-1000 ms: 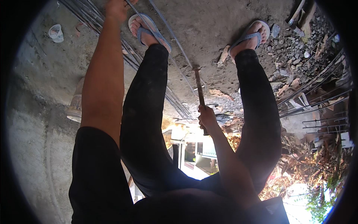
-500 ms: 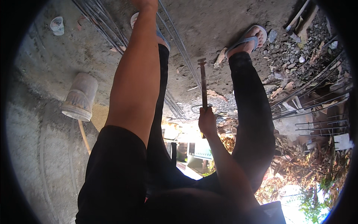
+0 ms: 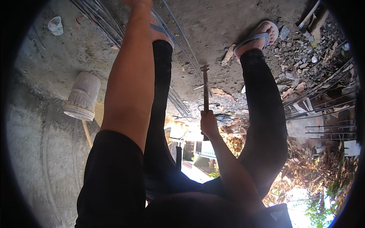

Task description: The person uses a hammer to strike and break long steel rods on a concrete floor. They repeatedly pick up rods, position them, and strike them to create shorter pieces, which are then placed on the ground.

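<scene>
My left hand (image 3: pixel 138 5) is at the top edge, near my left sandaled foot and a thin steel rod (image 3: pixel 178 32); its fingers are blurred and cut off, so what it holds cannot be seen. My right hand (image 3: pixel 209 123), between my legs, is closed around a long, rusty metal bar tool (image 3: pixel 205 87) with a small pronged head at its upper end. Several thin steel rods (image 3: pixel 97 22) lie on the dirty ground beside and behind my left arm. My right foot (image 3: pixel 262 36), in a flip-flop, is to the right of the tool.
A dirty plastic bucket (image 3: pixel 81 97) and a plastic cup (image 3: pixel 56 25) lie on the left. Gravel (image 3: pixel 304 57), dry leaves and more steel bars (image 3: pixel 323 127) are on the right. A rough grey surface (image 3: pixel 45 159) fills the lower left.
My left arm has moved right from one second ago, now covering most of my left foot and uncovering the bucket. The tool has shifted slightly, still in my right hand.
</scene>
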### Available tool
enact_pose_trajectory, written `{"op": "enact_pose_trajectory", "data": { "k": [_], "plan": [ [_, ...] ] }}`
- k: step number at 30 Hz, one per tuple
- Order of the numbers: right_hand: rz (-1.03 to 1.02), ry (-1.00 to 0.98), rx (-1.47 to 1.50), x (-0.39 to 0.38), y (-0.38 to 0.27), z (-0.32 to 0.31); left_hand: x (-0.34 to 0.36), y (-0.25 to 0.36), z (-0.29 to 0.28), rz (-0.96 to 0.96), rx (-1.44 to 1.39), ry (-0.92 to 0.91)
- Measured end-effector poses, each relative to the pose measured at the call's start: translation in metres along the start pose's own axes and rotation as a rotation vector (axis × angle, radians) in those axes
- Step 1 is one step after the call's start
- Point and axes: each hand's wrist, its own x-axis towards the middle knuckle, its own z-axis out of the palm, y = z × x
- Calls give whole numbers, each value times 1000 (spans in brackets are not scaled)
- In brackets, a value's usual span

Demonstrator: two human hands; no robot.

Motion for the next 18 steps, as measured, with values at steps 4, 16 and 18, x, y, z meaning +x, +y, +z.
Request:
{"op": "enact_pose_trajectory", "data": {
  "k": [4,16,18],
  "plan": [
    [11,-25,-68,6,27,7,-25,29,4,-85,66,169],
    [-77,-9,-145,18,43,-12,-16,18,1,-143,-124,-2],
    [-66,43,-192,14,36,-10,-18,23,0,-105,-140,3]
  ]
}}
